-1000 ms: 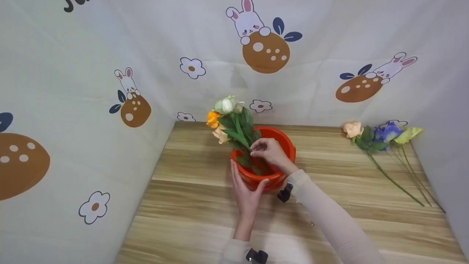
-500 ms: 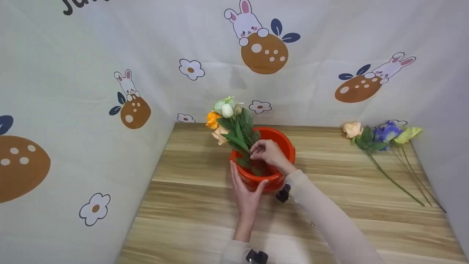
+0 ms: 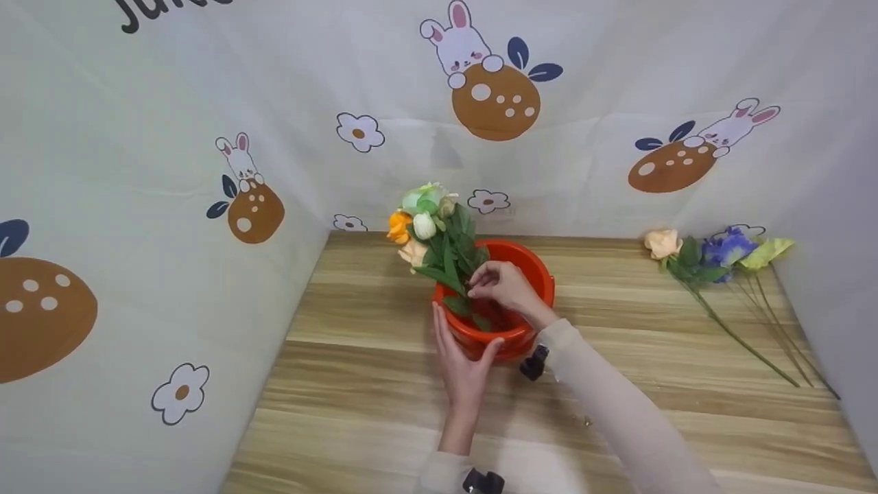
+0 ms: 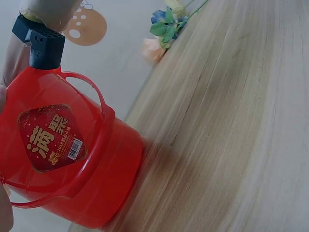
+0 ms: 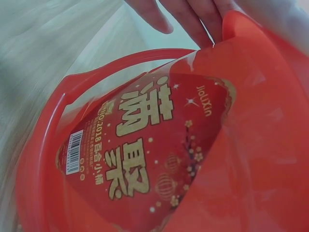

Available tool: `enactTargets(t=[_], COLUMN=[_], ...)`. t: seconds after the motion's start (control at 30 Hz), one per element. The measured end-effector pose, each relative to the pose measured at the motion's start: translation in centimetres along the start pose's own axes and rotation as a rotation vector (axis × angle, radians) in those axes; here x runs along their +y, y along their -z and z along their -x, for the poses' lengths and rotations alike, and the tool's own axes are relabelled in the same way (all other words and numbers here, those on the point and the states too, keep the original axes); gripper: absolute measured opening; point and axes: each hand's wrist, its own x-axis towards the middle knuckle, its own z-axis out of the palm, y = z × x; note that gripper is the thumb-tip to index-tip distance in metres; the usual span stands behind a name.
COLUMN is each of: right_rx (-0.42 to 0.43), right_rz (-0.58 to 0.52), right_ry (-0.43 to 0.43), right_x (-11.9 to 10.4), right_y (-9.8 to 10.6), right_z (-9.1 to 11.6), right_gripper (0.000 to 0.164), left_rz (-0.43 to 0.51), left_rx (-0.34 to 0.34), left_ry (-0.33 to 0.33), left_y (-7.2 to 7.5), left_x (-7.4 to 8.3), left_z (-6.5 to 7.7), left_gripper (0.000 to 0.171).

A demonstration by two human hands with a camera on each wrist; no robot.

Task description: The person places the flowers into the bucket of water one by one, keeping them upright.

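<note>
A: Where is the bunch of flowers (image 3: 449,247) placed?

B: It is stood in the red bucket (image 3: 516,248), leaned toward the left, with the blooms carried out past the rim. An orange flower (image 3: 399,226) and a white bud (image 3: 424,226) can be seen in it.

A: And the fingers?

B: Those of the right hand (image 3: 504,285) are curled together over the bucket and pinched on a flower stem (image 3: 468,284) — which bloom it belongs to cannot be told. The left hand (image 3: 461,363) is laid against the bucket's near left side, its fingers straight, the thumb spread apart from them.

A: Farther out?

B: A label (image 4: 53,137) is borne on the bucket's wall. Well to the right, a peach rose (image 3: 662,243), a purple flower (image 3: 727,247) and a yellow-green flower (image 3: 767,252) are laid on the wooden table (image 3: 343,398) — backed by rabbit-printed cloth (image 3: 583,41).
</note>
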Motion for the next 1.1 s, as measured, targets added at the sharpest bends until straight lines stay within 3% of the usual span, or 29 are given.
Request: enactTargets(t=[0.17, 0.37, 0.57, 0.77, 1.1], right_rx=[-0.012, -0.028, -0.118, -0.130, -0.010], right_rz=[-0.033, -0.098, -0.183, -0.220, -0.248], right_ry=[0.004, 0.092, 0.164, 0.190, 0.042], right_x=[0.2, 0.1, -0.7, -0.5, 3.4], right_y=[0.1, 0.5, 1.9, 4.8, 11.7], right_z=[0.0, 0.4, 2.4, 4.9, 9.1], right_gripper=[0.017, 0.020, 0.022, 0.026, 0.035], left_rz=[0.003, -0.009, 0.006, 0.034, 0.055], left_rx=[0.001, -0.001, 0.004, 0.011, -0.001], left_ry=[-0.003, -0.019, -0.014, -0.019, 0.020], left_y=[-0.1, -0.3, -0.2, 0.0, -0.1], left_x=[-0.1, -0.2, -0.1, 0.0, 0.1], left_z=[0.1, 0.0, 0.0, -0.2, 0.0], left_gripper=[0.115, 0.114, 0.114, 0.115, 0.116])
